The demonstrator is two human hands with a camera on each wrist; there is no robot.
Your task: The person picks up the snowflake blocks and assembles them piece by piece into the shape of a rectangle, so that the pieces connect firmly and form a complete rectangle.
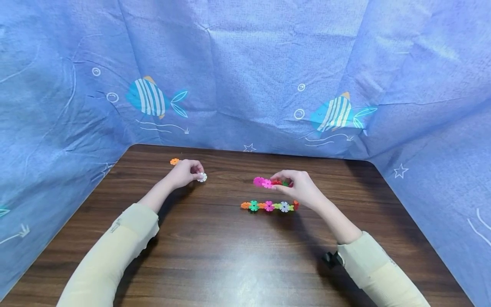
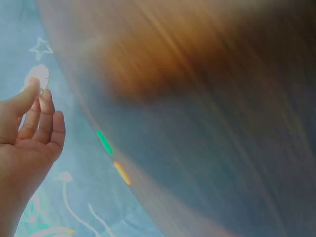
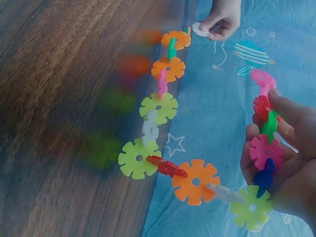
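Note:
My left hand (image 1: 186, 172) pinches a white snowflake disc (image 1: 202, 177) between thumb and fingertips, over the far left of the table. In the left wrist view, that white disc (image 2: 39, 76) sits at the fingertips. My right hand (image 1: 301, 185) grips a chain of notched plastic discs near one end, where pink discs (image 1: 264, 183) stick out toward the left. Red, green, pink and blue pieces run along the palm in the right wrist view. From there the chain bends round through a yellow-green disc (image 3: 251, 207) and an orange disc (image 3: 196, 181) into a row pointing left (image 1: 268, 206).
A loose orange disc (image 1: 174, 161) lies on the wooden table (image 1: 215, 256) beside my left hand. The left wrist view shows a green piece (image 2: 104, 142) by the table edge. A blue fish-print cloth (image 1: 245, 85) hangs behind and at both sides.

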